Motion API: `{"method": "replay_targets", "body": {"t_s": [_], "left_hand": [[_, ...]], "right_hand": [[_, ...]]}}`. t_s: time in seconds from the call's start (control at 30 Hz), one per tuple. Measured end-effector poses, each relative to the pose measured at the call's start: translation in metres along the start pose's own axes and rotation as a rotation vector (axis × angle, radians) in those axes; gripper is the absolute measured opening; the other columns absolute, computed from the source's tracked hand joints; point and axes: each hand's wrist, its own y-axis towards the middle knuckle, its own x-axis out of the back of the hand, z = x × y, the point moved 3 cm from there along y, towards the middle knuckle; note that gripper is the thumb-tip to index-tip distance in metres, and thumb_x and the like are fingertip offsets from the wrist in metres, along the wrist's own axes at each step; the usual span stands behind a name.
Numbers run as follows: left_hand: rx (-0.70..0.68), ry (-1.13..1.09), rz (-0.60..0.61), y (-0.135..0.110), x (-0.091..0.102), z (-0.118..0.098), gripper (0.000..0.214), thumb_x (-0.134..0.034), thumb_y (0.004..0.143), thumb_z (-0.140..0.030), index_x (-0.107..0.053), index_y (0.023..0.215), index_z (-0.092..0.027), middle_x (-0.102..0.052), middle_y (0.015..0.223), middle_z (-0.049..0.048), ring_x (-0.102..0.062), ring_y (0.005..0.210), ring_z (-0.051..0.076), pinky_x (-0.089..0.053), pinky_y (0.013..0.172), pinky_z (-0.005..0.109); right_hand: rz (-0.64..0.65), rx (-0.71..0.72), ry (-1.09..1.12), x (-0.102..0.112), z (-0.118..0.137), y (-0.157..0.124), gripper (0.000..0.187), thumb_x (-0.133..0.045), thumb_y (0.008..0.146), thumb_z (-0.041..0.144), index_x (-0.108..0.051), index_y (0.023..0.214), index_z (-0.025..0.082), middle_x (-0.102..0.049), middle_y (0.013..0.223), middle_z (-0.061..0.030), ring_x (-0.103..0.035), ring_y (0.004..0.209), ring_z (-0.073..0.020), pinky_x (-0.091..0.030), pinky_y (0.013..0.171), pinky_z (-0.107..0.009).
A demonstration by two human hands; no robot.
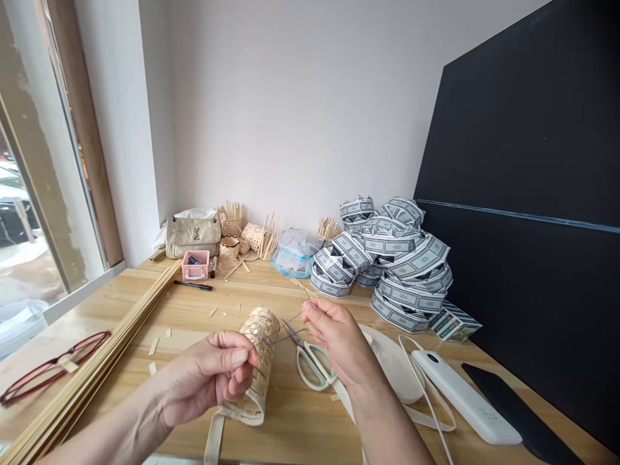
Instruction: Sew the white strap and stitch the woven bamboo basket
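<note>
Pale wooden tabletop spans the view, with a woven bamboo cylinder at its near edge as the centre of the scene. Right of the cylinder rises a heap of grey-patterned paper bands; far behind it sits a beige handbag with a metal monogram, and long bamboo strips lie to its left. The left hand clenches the cylinder upright, fingers curled close to the weave, which gives a steady hold. The right hand pinches a needle between thumb and forefinger, a thin thread running taut to the weave. Pale-handled scissors lie beside the cylinder. Print on the bands is too small to read
</note>
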Motion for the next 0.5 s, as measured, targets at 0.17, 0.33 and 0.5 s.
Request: {"method": "replay_targets", "body": {"t_s": [0.17,0.33,0.5], "left_hand": [[-0.015,-0.027,0.033,-0.0014,0.0014,0.0013,0.021,-0.081,0.058,-0.023,-0.065,0.058,-0.01,-0.051,0.046,-0.0004,-0.046,0.042,0.004,-0.029,0.04,0.012],[-0.08,-0.102,0.114,-0.004,0.0038,-0.0003,0.018,-0.075,0.066,-0.021,-0.063,0.058,-0.01,-0.05,0.053,-0.0004,-0.046,0.045,0.004,-0.032,0.042,0.013],[-0.22,-0.22,0.156,-0.0052,0.004,-0.0053,0.015,-0.07,0.072,-0.018,-0.06,0.062,-0.011,-0.048,0.061,-0.0019,-0.046,0.051,0.005,-0.038,0.047,0.014]], "right_hand": [[0.011,-0.011,0.003,-0.0002,-0.0051,0.0029,0.035,-0.059,0.073,0.047,-0.05,0.06,0.016,-0.022,0.047,0.0091,-0.013,0.045,-0.0058,-0.009,0.044,-0.022],[0.019,-0.021,-0.007,-0.0014,-0.0072,0.0044,0.037,-0.059,0.072,0.049,-0.049,0.059,0.017,-0.021,0.046,0.0094,-0.013,0.044,-0.0058,-0.008,0.043,-0.022],[0.019,-0.019,-0.039,-0.0053,-0.0079,0.0035,0.038,-0.057,0.071,0.051,-0.048,0.057,0.017,-0.02,0.044,0.0098,-0.013,0.043,-0.0059,-0.009,0.043,-0.022]]}}
